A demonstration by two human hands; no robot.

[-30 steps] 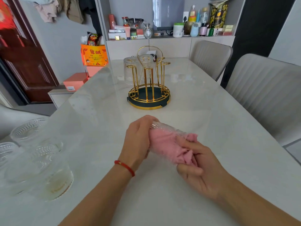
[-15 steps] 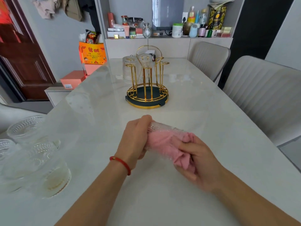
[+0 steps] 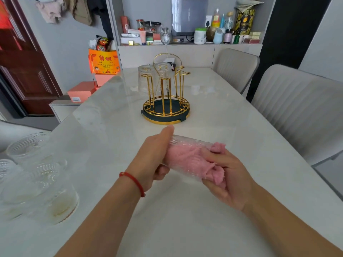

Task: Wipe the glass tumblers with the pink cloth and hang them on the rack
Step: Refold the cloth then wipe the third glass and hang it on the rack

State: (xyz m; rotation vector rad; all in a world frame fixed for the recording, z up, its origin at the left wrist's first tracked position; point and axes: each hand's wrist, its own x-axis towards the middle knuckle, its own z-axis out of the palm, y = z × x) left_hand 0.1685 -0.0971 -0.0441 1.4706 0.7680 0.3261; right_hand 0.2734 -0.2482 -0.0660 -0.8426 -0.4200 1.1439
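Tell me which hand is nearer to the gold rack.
Left. The left hand holds the tumbler's base just before the gold rack; the right hand, with the pink cloth, sits farther back and right.

Rack (image 3: 165, 110) sits mid-table, ahead of my hands. Two tumblers (image 3: 145, 80) hang on its far-left pegs. Spare glasses (image 3: 39, 180) at my near left.

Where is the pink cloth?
The pink cloth is stuffed inside the glass tumbler, low in the head view, between the left hand and right hand.
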